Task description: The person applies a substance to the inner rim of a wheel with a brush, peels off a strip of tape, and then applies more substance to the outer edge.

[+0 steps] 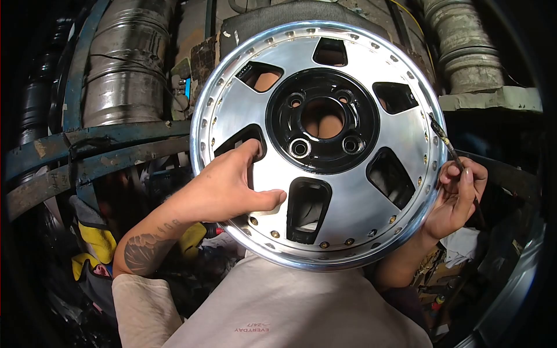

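Note:
A polished alloy wheel rim (351, 203) faces up in front of my chest, with a glossy black centre (278, 136) and black-edged spoke openings. My left hand (229, 182) grips it at the lower left: the fingers reach into one opening, partly hidden, and the thumb lies across the silver face. At the right edge, my right hand (458, 200) pinches a thin, dark-handled paintbrush (445, 141). The brush tip overlaps the outer lip, close to the row of small bolt holes.
Large dull metal drums (127, 64) stand behind on the left, and a similar ribbed drum (471, 52) is at the back right. Worn blue metal bars (127, 142) cross the left side. Yellow and dark cloth (96, 243) lies below them, with clutter at the lower right.

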Available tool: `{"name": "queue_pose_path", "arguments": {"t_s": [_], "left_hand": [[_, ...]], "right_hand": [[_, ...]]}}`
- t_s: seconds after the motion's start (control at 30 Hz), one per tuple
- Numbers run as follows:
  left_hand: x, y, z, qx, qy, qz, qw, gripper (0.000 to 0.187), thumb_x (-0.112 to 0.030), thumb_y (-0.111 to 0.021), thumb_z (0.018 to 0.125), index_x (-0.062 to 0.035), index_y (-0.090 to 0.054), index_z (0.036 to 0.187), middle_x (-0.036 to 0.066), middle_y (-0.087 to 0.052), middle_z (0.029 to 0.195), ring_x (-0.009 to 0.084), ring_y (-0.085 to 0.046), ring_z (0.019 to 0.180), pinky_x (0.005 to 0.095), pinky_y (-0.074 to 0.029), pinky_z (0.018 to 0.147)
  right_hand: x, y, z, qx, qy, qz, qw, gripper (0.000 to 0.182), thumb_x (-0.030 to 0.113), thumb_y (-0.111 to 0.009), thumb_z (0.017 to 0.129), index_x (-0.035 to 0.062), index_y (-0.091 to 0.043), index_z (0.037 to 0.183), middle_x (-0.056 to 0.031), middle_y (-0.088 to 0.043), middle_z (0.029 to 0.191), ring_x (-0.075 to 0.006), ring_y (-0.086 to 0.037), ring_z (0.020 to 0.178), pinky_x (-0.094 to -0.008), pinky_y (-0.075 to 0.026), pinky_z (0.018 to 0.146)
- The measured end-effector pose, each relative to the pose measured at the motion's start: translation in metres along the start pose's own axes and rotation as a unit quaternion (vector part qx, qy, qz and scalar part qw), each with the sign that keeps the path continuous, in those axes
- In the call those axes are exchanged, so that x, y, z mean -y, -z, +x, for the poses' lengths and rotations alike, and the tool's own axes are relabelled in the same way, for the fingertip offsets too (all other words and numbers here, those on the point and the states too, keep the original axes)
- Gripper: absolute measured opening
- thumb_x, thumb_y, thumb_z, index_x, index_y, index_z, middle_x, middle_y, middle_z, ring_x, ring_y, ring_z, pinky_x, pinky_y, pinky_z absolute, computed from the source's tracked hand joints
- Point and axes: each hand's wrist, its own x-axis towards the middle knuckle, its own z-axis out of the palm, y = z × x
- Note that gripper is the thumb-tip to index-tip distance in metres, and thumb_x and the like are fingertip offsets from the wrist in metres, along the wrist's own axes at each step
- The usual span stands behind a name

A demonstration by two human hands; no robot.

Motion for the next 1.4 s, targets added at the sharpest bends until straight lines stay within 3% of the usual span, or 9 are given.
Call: {"name": "queue_pose_path", "arguments": {"t_s": [0.8,1.4], "left_hand": [[0.0031,-0.0025,-0.0001,-0.013,-0.003,0.012,1.0,0.07,-0.034,-0.075,0.07,0.0138,-0.048,0.114,0.022,-0.063,0.089,0.0236,-0.064,0.082,0.0319,-0.05,0.073],[-0.002,0.0046,0.0008,0.019,0.003,-0.021,1.0,0.067,-0.033,-0.075,0.073,0.014,-0.047,0.114,0.019,-0.062,0.09,0.0191,-0.061,0.082,0.0297,-0.049,0.072]], "right_hand": [[0.0014,-0.0008,0.0009,0.013,-0.01,-0.011,1.0,0.017,0.01,-0.048,0.092,-0.0032,-0.051,0.101,-0.0136,-0.055,0.087,-0.0098,-0.05,0.073,-0.0206,-0.04,0.064],[0.0013,-0.0021,-0.0006,-0.001,0.002,-0.015,1.0,0.016,0.01,-0.048,0.092,-0.0029,-0.051,0.102,-0.0139,-0.056,0.087,-0.0101,-0.051,0.074,-0.0205,-0.041,0.065]]}}
